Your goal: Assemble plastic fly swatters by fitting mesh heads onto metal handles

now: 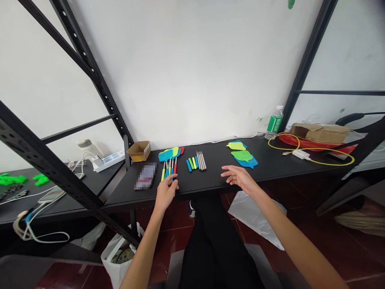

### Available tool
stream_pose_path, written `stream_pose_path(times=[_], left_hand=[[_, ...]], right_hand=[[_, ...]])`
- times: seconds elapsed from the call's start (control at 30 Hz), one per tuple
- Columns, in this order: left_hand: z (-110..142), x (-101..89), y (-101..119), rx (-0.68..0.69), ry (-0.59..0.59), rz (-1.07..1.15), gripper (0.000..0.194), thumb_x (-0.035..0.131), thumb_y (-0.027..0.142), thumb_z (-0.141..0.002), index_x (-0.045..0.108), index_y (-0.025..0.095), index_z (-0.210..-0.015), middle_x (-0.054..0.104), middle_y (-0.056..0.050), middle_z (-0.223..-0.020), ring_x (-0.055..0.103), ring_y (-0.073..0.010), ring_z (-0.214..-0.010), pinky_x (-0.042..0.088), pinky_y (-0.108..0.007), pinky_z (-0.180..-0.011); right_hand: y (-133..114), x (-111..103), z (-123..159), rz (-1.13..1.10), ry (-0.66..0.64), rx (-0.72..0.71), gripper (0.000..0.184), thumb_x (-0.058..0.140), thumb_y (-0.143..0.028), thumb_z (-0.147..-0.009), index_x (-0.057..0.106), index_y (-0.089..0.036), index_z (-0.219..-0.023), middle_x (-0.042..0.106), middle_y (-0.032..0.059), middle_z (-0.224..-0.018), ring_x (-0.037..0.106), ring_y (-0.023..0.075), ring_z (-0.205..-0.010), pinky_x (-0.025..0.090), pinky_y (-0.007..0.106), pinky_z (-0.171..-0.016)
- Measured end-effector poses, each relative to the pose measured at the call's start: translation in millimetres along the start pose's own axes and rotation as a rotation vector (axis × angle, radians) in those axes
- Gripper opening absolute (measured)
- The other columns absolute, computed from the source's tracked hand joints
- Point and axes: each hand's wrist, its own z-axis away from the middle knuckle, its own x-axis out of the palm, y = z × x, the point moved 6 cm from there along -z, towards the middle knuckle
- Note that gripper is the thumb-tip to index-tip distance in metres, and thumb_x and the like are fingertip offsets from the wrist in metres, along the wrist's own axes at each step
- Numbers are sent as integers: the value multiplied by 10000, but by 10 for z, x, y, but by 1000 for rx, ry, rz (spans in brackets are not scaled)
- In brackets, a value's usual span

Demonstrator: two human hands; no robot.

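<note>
My left hand (167, 192) is at the table's front edge, thumb and index finger apart, over the handle ends of several fly swatters (169, 155). These lie side by side, with blue, yellow and red heads, metal shafts and coloured grips. I cannot tell whether the fingers touch the red grip (175, 168). My right hand (239, 178) hovers with fingers stretched out and nothing in it. Beyond it lie loose green swatter heads (242, 155) and blue ones (249, 162), partly overlapping. Between the hands are several short coloured grips (191, 164) and metal rods (201, 161).
A phone (146, 176) and a small cardboard box (139, 151) are on the left of the black table (207, 185). A bottle (274, 122), yellow cable (325, 161) and brown package (320, 132) stand right. Black shelf posts (98, 78) rise at both sides.
</note>
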Motion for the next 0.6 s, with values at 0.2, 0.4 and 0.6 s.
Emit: stream_pose_path(times=[0.2,0.4,0.6], left_hand=[[48,299,282,226,9,-398,335,495,353,-930,718,222,-1141,717,-46,-855,655,-207,-762,467,-292,-684],[-236,764,405,376,-51,-757,520,483,384,-955,540,161,-1422,525,-142,-1475,475,-332,-1349,404,-424,-1079],[-565,969,250,251,-161,-877,765,375,553,-984,266,79,-1574,204,-185,-1654,170,-366,-1529,248,-502,-1198]], right_hand=[[49,185,-113,419,10,-174,264,622,-388,-876,755,-246,-1055,775,61,-965,654,163,-656,475,233,-516],[-77,512,-490,997,80,-376,351,551,-324,-912,707,-260,-1219,708,45,-1265,647,274,-1158,476,392,-1004],[-97,823,-866,1347,75,-340,423,434,-367,-988,584,-303,-1378,535,36,-1497,609,294,-1228,481,424,-985]])
